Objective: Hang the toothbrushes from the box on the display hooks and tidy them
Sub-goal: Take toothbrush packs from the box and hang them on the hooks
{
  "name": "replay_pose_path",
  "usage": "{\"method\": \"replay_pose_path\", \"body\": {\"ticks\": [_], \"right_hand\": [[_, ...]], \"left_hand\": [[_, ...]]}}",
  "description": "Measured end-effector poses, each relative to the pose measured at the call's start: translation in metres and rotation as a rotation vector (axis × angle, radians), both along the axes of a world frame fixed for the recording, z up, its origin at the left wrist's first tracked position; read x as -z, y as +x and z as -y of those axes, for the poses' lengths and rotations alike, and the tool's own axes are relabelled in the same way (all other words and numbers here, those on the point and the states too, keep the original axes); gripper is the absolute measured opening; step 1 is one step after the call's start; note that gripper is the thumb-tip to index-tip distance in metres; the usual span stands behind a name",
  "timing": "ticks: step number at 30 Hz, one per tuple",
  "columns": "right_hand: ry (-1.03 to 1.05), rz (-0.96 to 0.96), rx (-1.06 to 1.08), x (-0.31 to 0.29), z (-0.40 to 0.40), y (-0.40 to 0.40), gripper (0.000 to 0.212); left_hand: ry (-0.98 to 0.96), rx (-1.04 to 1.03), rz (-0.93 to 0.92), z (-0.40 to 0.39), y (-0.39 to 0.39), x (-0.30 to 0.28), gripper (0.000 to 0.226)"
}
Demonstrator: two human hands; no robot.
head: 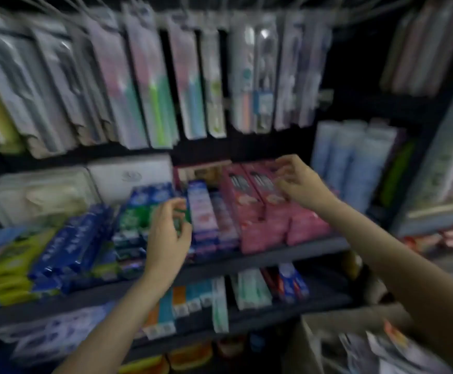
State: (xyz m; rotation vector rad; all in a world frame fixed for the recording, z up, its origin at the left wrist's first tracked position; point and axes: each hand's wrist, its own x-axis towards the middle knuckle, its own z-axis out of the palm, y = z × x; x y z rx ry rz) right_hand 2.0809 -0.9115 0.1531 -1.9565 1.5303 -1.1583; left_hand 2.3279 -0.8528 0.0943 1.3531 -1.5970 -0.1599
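Observation:
The view is motion-blurred. Several toothbrush packs hang in a row from wire display hooks along the top. The cardboard box sits at the bottom right with loose toothbrush packs inside it. My left hand is raised in front of the green and blue toothpaste cartons, fingers loosely curled, with nothing seen in it. My right hand hovers over the pink cartons on the middle shelf, fingers relaxed and apparently empty. Both hands are well below the hooks.
A dark shelf edge carries rows of toothpaste cartons. A lower shelf holds more cartons. More hanging packs are at the upper right, and pale blue tubes stand on the right.

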Motion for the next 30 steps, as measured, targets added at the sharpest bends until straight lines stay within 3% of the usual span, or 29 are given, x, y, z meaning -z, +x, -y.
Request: {"method": "replay_pose_path", "body": {"ticks": [5, 9, 12, 14, 17, 20, 24, 27, 30], "right_hand": [[0.021, 0.002, 0.039, 0.045, -0.037, -0.094, 0.032], [0.109, 0.028, 0.051, 0.083, -0.059, -0.144, 0.030], [0.271, -0.193, 0.038, 0.139, -0.085, -0.178, 0.025], [0.493, -0.410, -0.007, 0.183, -0.103, -0.202, 0.028], [0.676, -0.691, -0.096, 0.244, -0.118, -0.248, 0.045], [0.783, -0.814, -0.150, 0.283, -0.114, -0.287, 0.064], [0.908, -0.771, -0.047, 0.315, -0.112, -0.308, 0.068], [0.813, -0.733, -0.029, 0.330, -0.122, -0.300, 0.059], [0.673, -0.558, -0.057, 0.326, -0.128, -0.288, 0.068]], "left_hand": [[-0.103, 0.128, 0.371, -0.014, -0.083, 0.032, 0.031], [0.009, 0.322, 0.308, -0.020, -0.146, 0.067, 0.033], [0.156, 0.416, 0.314, -0.035, -0.184, 0.112, 0.034], [0.298, 0.445, 0.361, -0.047, -0.202, 0.144, 0.035], [0.500, 0.430, 0.472, -0.060, -0.221, 0.181, 0.040], [0.612, 0.403, 0.526, -0.066, -0.233, 0.197, 0.043], [0.659, 0.364, 0.532, -0.072, -0.244, 0.199, 0.043], [0.680, 0.349, 0.509, -0.078, -0.248, 0.202, 0.045], [0.736, 0.326, 0.422, -0.084, -0.250, 0.207, 0.050]]}}
